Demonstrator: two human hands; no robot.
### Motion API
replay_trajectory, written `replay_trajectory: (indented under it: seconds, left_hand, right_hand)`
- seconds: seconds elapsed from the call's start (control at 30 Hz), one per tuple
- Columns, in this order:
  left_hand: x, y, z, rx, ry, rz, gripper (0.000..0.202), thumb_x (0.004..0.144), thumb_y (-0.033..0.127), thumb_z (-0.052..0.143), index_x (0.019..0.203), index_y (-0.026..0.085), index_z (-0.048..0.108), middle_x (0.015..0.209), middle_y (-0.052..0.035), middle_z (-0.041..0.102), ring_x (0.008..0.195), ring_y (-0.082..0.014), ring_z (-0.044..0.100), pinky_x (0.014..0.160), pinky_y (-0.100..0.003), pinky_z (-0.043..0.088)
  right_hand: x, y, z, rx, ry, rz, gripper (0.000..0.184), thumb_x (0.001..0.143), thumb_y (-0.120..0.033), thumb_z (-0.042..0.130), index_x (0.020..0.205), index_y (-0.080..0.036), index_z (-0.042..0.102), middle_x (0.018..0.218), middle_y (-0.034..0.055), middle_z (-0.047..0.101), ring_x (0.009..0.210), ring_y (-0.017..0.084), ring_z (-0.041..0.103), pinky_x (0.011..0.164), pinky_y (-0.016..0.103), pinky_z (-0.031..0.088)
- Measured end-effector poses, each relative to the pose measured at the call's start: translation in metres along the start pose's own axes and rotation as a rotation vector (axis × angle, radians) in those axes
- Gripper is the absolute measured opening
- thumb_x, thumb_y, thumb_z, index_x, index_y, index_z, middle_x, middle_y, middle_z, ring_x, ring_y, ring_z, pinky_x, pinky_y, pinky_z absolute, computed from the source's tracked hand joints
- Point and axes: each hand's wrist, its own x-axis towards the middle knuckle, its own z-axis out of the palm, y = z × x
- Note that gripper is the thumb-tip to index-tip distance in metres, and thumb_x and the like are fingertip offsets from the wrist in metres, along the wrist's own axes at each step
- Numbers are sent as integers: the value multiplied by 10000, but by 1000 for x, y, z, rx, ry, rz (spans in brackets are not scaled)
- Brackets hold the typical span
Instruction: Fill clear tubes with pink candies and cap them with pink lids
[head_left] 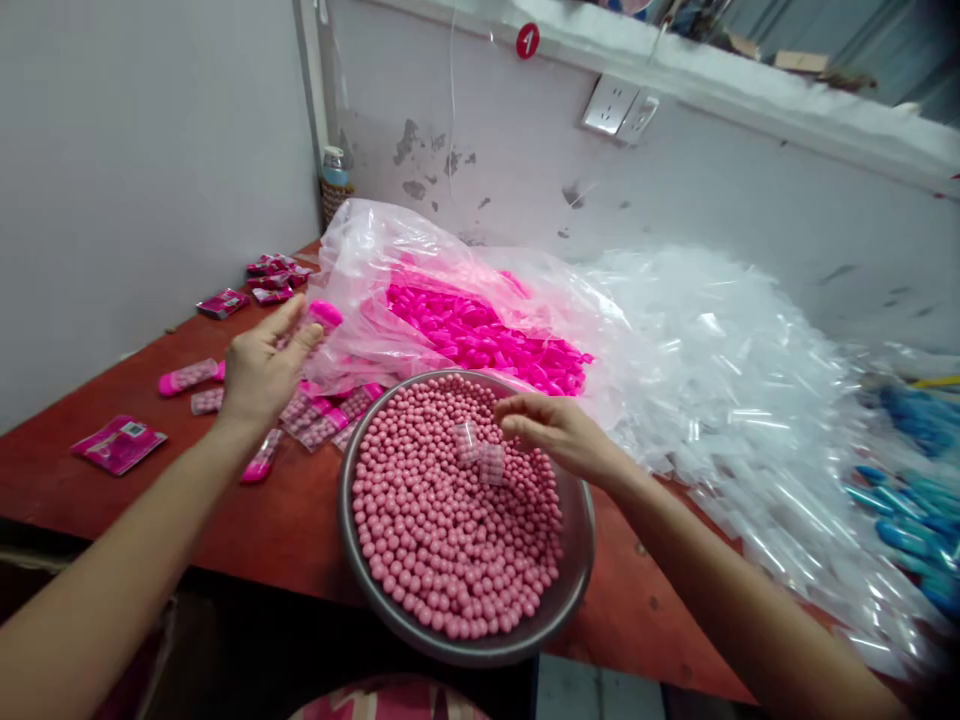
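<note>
One pink-capped tube (323, 315) lies between the fingers (283, 318) of the left hand (257, 362).

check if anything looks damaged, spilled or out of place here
The wall looks damaged: dark, ragged patches show above the plastic bag, as if paint has flaked off. Nothing looks clearly spilled; the loose beads lie inside the bowl.

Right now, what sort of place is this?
Probably a small packing workshop: a basin of pink beads, an open bag of bright pink pieces and a big heap of clear plastic crowd one red table.
</note>
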Motion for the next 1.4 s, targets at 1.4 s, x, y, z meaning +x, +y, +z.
replay_trajectory:
  seconds: [1.4]
  left_hand:
    - [-106,55,45,-379,-540,-447,266,722,412,641,945,273,681,986,-13,716,942,-231,651,797,-264,538]
  right_hand:
    - [88,88,-125,-1063,413,359,274,831,-213,451,943,-171,698,962,145,686,924,261,619,743,317,430]
